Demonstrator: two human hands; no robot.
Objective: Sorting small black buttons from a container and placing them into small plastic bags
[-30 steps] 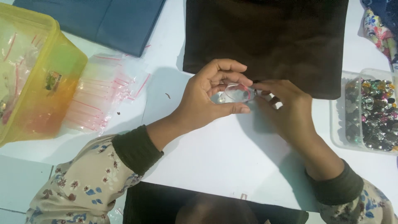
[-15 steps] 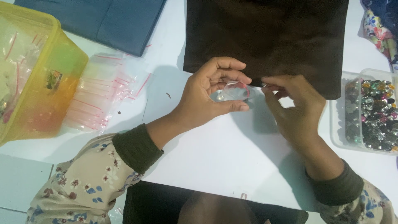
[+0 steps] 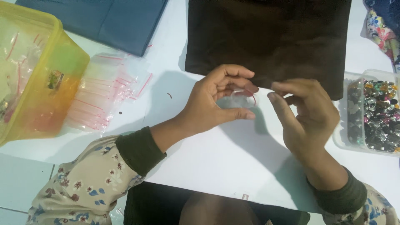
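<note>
Yellow tub (image 3: 62, 62), dk cloth (image 3: 271, 37), gems(?) (image 3: 377, 114)

The left hand's (image 3: 216, 102) fingers are covering most of the small clear bag (image 3: 243, 98), its contents blurring out; the gem tray (image 3: 339, 137) and yellow tub (image 3: 62, 83) are running off frame.

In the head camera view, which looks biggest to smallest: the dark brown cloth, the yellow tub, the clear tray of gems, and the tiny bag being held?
1. Dark brown cloth, clearly largest.
2. Yellow tub, though the frame cuts it off.
3. Clear tray of gems, also cut off.
4. Small clear bag, pinched in the left hand.
</note>
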